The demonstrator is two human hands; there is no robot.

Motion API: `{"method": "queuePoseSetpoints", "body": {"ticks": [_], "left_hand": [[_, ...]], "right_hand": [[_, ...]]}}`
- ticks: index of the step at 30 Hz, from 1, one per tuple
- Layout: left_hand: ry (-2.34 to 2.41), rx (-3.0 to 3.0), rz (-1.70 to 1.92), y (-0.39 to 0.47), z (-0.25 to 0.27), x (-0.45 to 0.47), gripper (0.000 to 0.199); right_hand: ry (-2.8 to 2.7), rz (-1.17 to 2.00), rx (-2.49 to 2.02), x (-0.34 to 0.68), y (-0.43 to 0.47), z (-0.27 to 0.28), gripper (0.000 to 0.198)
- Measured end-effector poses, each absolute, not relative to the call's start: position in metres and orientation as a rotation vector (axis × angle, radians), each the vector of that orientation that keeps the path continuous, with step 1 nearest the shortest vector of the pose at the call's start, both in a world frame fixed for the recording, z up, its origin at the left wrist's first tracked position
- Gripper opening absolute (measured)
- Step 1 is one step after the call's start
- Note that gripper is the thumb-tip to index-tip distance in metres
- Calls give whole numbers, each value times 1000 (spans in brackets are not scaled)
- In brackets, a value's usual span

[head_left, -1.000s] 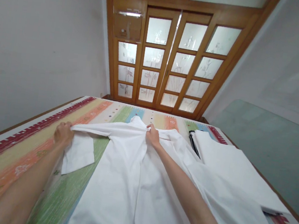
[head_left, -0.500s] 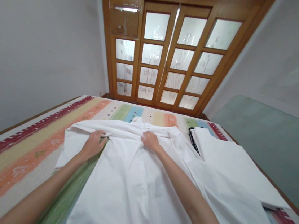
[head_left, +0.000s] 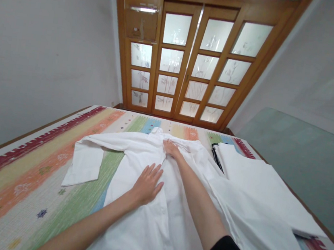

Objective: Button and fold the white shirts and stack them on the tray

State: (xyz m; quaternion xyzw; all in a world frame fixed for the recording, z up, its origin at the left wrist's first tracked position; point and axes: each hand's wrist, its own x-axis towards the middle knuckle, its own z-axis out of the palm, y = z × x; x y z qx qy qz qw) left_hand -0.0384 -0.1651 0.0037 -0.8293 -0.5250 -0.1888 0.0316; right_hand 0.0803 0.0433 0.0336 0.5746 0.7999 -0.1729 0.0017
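Note:
A white long-sleeved shirt (head_left: pixel 130 226) lies spread on the striped cloth, its collar at the far end. My left hand (head_left: pixel 147 185) rests flat on the shirt front, fingers stretched out and slightly spread. Near the collar, my right hand (head_left: pixel 172 148) has its fingers curled on the shirt's front edge, though the fingertips are partly hidden. The left-hand sleeve (head_left: pixel 86 163) extends sideways and bends toward me at its end. On the right, the other sleeve (head_left: pixel 263 234) runs down toward the near edge.
Beside the shirt on the right lies a folded white garment (head_left: pixel 257 178) with a dark striped edge. The striped cloth (head_left: pixel 48 175) covers the surface beneath. Walls flank both sides, a pale green panel (head_left: pixel 297 153) leans at right, and wooden glazed doors (head_left: pixel 175 61) stand beyond.
My left hand has left the sleeve seam and moved right and nearer onto the shirt front. My right hand has shifted slightly toward the collar. The left-hand sleeve and shoulder now lie flatter.

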Motion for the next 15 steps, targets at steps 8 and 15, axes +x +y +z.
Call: {"method": "queuePoseSetpoints", "body": {"ticks": [8, 15], "left_hand": [[-1686, -2593, -553, -216, -14, -95, 71], [-1857, -2417, -554, -208, -21, -148, 69]], "right_hand": [[2467, -242, 2030, 86, 60, 20, 64], [2518, -196, 1908, 96, 81, 16, 63]]}}
